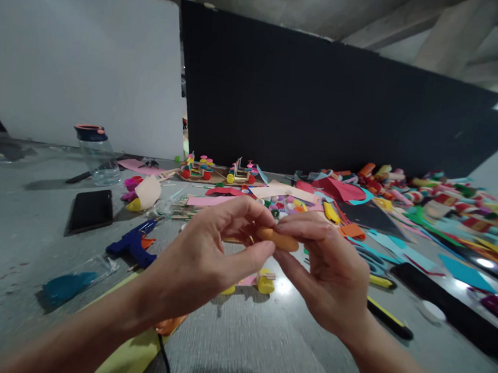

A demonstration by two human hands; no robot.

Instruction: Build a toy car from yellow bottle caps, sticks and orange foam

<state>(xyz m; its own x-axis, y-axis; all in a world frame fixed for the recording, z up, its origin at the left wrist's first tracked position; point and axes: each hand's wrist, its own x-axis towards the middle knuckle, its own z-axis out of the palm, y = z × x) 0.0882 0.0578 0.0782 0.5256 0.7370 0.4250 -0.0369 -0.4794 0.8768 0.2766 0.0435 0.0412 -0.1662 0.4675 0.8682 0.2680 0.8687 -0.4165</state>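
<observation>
Grey table (218,353), blank-screened phone (92,211) at left; both hands (195,257) (332,270) pinching plain orange piece (286,242)

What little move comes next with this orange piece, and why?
Perhaps ease the thumb of your left hand aside to see more of the orange piece: that thumb covers part of it, and your right hand seems to hold it too.

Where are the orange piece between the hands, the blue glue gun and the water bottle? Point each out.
Orange piece (286,242): head view, on the middle of its bare surface.
Blue glue gun (130,247): head view, on its body.
Water bottle (97,158): head view, on its clear wall, below the dark lid.
</observation>
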